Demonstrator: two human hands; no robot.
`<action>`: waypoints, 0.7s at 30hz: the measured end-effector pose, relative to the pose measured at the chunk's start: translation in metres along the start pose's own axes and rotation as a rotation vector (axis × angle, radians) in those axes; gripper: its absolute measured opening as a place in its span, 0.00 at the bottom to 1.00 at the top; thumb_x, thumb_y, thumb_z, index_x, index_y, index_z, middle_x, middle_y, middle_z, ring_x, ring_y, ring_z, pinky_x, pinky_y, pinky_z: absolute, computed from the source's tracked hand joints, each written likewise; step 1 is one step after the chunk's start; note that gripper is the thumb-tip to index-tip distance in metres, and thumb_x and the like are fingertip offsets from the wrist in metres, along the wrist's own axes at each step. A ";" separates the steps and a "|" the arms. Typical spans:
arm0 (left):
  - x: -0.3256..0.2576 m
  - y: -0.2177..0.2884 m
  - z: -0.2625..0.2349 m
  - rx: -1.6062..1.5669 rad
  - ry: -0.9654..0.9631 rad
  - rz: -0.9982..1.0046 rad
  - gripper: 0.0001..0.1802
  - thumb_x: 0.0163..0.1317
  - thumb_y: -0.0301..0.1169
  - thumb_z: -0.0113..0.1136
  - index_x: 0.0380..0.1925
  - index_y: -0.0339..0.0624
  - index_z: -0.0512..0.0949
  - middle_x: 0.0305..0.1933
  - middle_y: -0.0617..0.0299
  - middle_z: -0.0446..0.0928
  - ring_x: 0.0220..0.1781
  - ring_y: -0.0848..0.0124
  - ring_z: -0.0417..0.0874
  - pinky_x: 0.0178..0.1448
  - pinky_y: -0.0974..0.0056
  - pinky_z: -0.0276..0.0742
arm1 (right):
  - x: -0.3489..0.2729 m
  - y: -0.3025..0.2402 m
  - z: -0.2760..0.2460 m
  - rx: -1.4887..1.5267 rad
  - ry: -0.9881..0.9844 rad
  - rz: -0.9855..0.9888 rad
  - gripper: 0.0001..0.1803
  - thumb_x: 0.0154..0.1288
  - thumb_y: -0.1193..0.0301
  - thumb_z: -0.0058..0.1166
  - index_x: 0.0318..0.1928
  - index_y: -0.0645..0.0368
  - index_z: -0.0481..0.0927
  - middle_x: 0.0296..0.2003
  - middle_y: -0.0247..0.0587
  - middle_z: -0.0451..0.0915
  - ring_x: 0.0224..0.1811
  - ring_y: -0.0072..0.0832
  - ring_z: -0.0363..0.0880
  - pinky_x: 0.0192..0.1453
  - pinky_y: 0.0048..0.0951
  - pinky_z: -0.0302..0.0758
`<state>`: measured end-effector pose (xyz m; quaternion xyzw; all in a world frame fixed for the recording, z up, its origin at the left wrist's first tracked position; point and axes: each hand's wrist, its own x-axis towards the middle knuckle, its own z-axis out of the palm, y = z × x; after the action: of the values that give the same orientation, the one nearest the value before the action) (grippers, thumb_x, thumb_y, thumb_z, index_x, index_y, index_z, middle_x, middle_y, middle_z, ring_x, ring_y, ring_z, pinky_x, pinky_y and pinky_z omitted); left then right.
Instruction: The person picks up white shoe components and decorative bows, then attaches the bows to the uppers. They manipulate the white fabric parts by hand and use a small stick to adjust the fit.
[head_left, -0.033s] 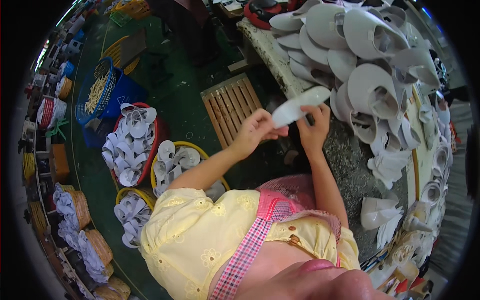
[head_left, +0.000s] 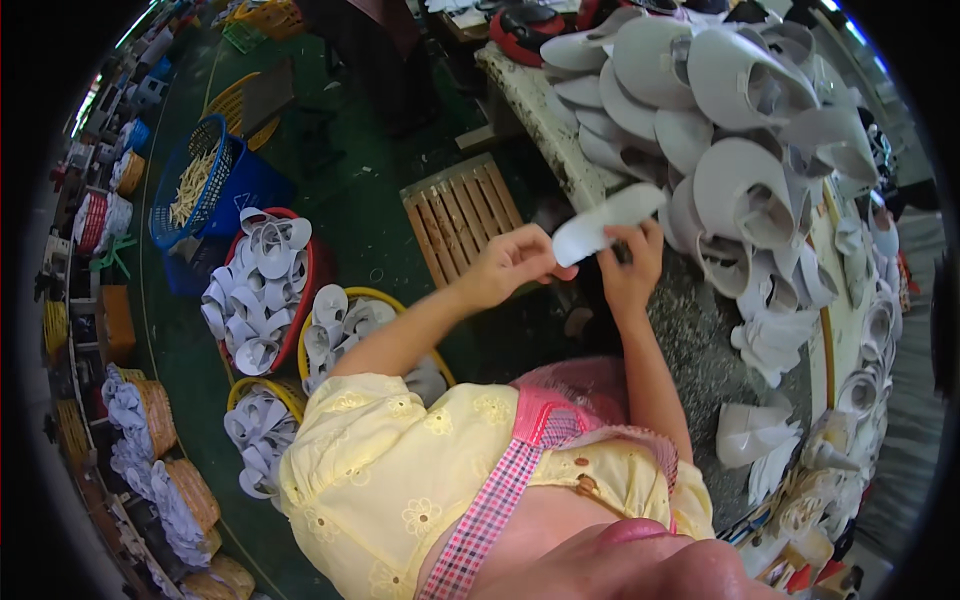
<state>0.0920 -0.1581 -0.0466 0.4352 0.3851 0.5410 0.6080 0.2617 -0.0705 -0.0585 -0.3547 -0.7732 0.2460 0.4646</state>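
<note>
Between my two hands is a curved white piece, thin and smooth, of a kind I cannot make out. It slants up to the right, in the air beside the worktable. My left hand pinches its lower left end between thumb and fingers. Bent fingers of my right hand grip its lower edge farther right. Just beyond the right hand rises a large heap of white curved shells with rounded openings, piled on the speckled worktable.
To my left stand a red tub and yellow-rimmed baskets full of white curved pieces. A slatted wooden stool sits ahead. Farther left is a blue basket holding pale strips. More white pieces lie on the table's right.
The white piece has tilted, showing more of its broad face, and shifted slightly right and down. Both hands moved a little with it and keep their grip.
</note>
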 end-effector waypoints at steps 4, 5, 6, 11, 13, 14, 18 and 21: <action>0.104 0.021 -0.103 0.628 0.362 0.395 0.10 0.55 0.34 0.56 0.23 0.37 0.76 0.32 0.61 0.78 0.36 0.73 0.79 0.41 0.70 0.72 | -0.034 0.011 -0.023 -0.118 -0.006 -0.140 0.08 0.39 0.82 0.56 0.25 0.61 0.74 0.35 0.47 0.73 0.37 0.38 0.73 0.40 0.29 0.70; 0.143 0.026 -0.125 0.687 0.623 0.280 0.14 0.55 0.40 0.55 0.27 0.38 0.76 0.31 0.59 0.79 0.34 0.72 0.79 0.40 0.68 0.72 | -0.047 0.021 -0.031 -0.133 -0.034 -0.100 0.09 0.39 0.80 0.57 0.26 0.61 0.75 0.37 0.49 0.73 0.39 0.42 0.73 0.41 0.32 0.70; 0.174 0.026 -0.144 0.899 0.819 0.229 0.20 0.54 0.47 0.54 0.32 0.39 0.76 0.30 0.58 0.79 0.34 0.67 0.80 0.41 0.67 0.72 | -0.056 0.025 -0.038 -0.152 -0.025 -0.058 0.08 0.40 0.81 0.56 0.26 0.61 0.75 0.37 0.49 0.73 0.38 0.42 0.73 0.40 0.32 0.71; 0.283 0.025 -0.209 0.832 1.133 -0.052 0.43 0.42 0.62 0.54 0.49 0.38 0.65 0.47 0.43 0.72 0.51 0.51 0.72 0.56 0.55 0.64 | -0.063 0.028 -0.039 -0.105 -0.015 0.015 0.08 0.39 0.82 0.57 0.25 0.61 0.75 0.34 0.47 0.74 0.35 0.36 0.74 0.37 0.27 0.71; 0.304 0.029 -0.208 0.748 1.201 -0.152 0.50 0.39 0.62 0.58 0.54 0.35 0.59 0.56 0.41 0.64 0.58 0.49 0.64 0.59 0.52 0.59 | -0.061 0.030 -0.039 0.023 -0.032 0.090 0.10 0.38 0.84 0.56 0.26 0.62 0.76 0.35 0.45 0.73 0.36 0.33 0.73 0.40 0.25 0.70; 0.313 0.027 -0.204 0.903 1.317 -0.136 0.52 0.37 0.61 0.60 0.57 0.40 0.56 0.62 0.42 0.54 0.64 0.50 0.53 0.61 0.50 0.55 | -0.057 0.034 -0.041 0.017 -0.015 0.094 0.10 0.38 0.84 0.56 0.26 0.62 0.76 0.35 0.45 0.73 0.36 0.33 0.73 0.40 0.25 0.70; 0.327 0.041 -0.192 1.341 1.013 0.075 0.44 0.37 0.61 0.60 0.58 0.63 0.61 0.59 0.46 0.58 0.63 0.52 0.52 0.60 0.46 0.54 | -0.054 0.048 -0.051 0.394 0.092 0.374 0.09 0.40 0.85 0.55 0.27 0.64 0.77 0.38 0.42 0.71 0.40 0.28 0.71 0.43 0.24 0.67; 0.342 0.046 -0.201 1.517 0.945 0.029 0.37 0.43 0.53 0.60 0.56 0.60 0.64 0.55 0.45 0.63 0.56 0.47 0.63 0.57 0.50 0.63 | -0.057 0.049 -0.050 0.427 0.040 0.357 0.08 0.41 0.84 0.55 0.27 0.64 0.76 0.38 0.43 0.71 0.39 0.28 0.71 0.43 0.24 0.67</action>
<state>-0.0711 0.2059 -0.0669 0.4568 0.8442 0.2711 -0.0723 0.3402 -0.0815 -0.1012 -0.3840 -0.6198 0.4742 0.4935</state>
